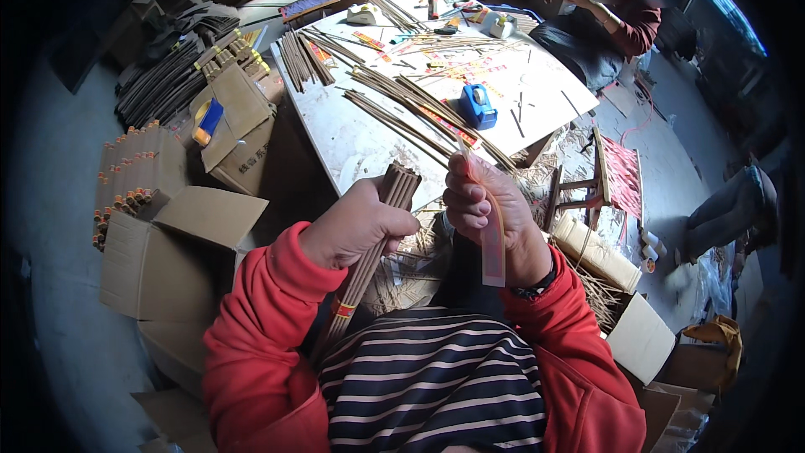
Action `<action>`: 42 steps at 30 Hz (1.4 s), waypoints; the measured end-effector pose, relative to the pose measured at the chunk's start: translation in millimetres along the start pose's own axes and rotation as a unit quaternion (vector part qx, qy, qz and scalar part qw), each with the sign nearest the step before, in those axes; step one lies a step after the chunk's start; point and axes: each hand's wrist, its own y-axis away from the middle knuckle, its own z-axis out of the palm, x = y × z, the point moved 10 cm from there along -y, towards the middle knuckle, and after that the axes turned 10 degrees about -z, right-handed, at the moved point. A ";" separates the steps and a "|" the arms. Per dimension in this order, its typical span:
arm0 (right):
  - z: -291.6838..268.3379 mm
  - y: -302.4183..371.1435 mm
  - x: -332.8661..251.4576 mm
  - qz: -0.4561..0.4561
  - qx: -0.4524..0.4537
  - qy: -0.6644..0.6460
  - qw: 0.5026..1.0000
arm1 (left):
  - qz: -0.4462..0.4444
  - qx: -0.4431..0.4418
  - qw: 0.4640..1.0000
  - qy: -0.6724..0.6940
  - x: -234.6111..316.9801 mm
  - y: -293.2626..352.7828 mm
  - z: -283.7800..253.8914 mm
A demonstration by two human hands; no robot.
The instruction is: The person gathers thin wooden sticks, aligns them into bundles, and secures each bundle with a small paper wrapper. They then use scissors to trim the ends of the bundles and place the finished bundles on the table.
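Note:
A bundle of brown incense sticks (362, 277) slants through the closed fingers of my left hand (359, 220). Its cut ends point up and away, and a red and yellow band (343, 309) circles it lower down. My right hand (490, 210) pinches a strip of clear tape with a reddish paper label (493, 247); the strip hangs down over the palm. Both hands are above the near edge of the white table (360, 155), apart from each other. The far end of the strip between thumb and fingers is partly hidden.
Loose incense sticks (411, 109) lie across the table around a blue tape dispenser (478, 106). Open cardboard boxes (180, 268) stand at left, beside stacked bundles (134, 168). A red-topped stool (619, 174) stands right. Another person (599, 25) sits at the far right corner.

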 end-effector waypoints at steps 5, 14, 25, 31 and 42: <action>-0.8 -4.5 -4.5 0.009 0.002 -0.103 0.995 | -0.004 0.003 1.000 0.005 -2.5 -1.2 0.0; -11.3 -8.2 -11.2 -0.009 0.045 -0.019 0.999 | -0.017 -0.002 1.000 0.006 -7.8 -5.1 -0.1; 9.5 11.7 -25.2 -0.175 0.063 0.558 0.809 | -0.016 0.000 1.000 0.023 -8.0 -6.6 1.6; -13.8 9.7 -54.6 -0.310 0.135 0.434 0.835 | -0.024 -0.005 0.999 0.031 -7.5 -0.6 -3.7; -27.5 -0.3 -75.3 -0.464 0.198 0.230 0.832 | -0.001 -0.021 0.999 0.029 -3.3 5.5 9.7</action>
